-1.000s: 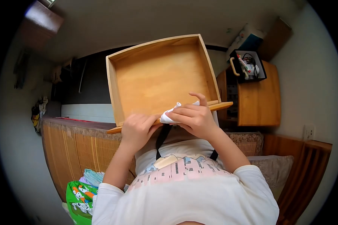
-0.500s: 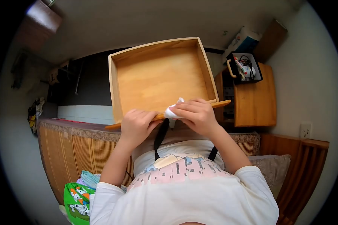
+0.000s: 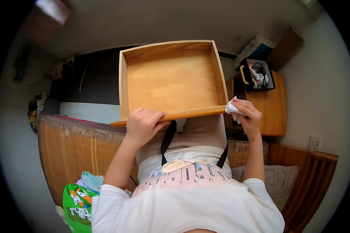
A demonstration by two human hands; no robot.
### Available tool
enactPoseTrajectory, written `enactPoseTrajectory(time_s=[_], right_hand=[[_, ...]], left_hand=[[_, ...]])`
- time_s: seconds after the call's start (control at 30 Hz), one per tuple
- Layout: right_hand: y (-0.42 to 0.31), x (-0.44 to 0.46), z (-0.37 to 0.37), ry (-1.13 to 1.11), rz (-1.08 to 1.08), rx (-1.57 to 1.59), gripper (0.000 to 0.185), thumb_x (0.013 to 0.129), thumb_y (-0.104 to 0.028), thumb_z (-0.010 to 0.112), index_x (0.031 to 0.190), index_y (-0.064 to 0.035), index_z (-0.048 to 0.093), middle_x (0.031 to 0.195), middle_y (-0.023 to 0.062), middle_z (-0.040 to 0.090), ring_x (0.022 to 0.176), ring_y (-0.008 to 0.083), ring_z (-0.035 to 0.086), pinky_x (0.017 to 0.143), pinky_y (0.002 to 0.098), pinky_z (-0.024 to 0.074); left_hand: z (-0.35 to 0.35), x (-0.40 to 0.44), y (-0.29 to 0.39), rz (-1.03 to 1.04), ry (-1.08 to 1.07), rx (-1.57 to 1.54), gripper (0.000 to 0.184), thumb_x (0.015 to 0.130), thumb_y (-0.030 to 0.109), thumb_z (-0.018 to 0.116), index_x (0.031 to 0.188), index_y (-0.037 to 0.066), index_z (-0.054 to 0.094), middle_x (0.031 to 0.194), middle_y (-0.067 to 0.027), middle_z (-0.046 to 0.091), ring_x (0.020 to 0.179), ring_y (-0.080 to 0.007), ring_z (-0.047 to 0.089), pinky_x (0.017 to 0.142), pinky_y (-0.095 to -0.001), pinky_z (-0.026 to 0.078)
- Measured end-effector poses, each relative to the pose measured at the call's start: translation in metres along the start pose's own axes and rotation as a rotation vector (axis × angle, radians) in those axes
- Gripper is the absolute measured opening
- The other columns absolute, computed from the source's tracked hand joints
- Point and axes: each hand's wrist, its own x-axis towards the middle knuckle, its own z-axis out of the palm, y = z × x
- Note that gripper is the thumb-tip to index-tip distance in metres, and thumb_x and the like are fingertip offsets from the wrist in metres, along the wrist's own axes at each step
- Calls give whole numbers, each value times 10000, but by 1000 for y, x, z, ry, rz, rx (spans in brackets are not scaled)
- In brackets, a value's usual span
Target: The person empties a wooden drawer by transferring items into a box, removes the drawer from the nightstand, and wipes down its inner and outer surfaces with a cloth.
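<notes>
A light wooden drawer (image 3: 175, 83) with nothing inside is held out in front of my body, its front panel toward me. My left hand (image 3: 144, 125) is closed over the top edge of that panel, left of its middle. At the panel's right end, my right hand (image 3: 248, 116) pinches a crumpled white tissue (image 3: 232, 108) and presses it around the edge. The fingers of my right hand partly cover the tissue and the panel's end.
On the right stands a wooden cabinet (image 3: 274, 112) bearing a black box (image 3: 263, 86) of cables and small items. A bamboo-matted bed (image 3: 89, 149) runs behind the drawer, with a green printed bag (image 3: 76, 207) at lower left. A wall socket (image 3: 314, 143) is at far right.
My right hand has slid the tissue from the middle of the front panel to its right end. My left hand keeps its grip. The drawer has shifted slightly right and leveled a little.
</notes>
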Motion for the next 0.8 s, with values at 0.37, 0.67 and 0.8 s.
enactPoseTrajectory(time_s=[0.37,0.67,0.8], right_hand=[[-66,45,77,-227,-223,-43,305,752,-90,811,1048,-156,778,929,18,755,843,221,708,722,367,516],[-57,56,67,-245,-134,-93,275,733,-132,854,1001,-132,796,870,59,743,763,241,678,665,353,510],[-80,73,103,-312,-239,-20,237,747,-101,839,974,-106,772,787,65,698,700,251,643,633,373,500]], left_hand=[[-21,-7,-18,-15,-30,95,368,685,299,889,943,92,727,908,-81,737,971,-269,682,867,-423,498],[5,-78,-103,-716,155,-1048,616,734,-146,808,1307,32,669,1444,-108,595,1245,-174,617,1083,-365,528],[25,-79,-94,-720,248,-950,514,757,-117,815,1241,13,704,1423,-130,612,1184,-173,650,1069,-357,533]])
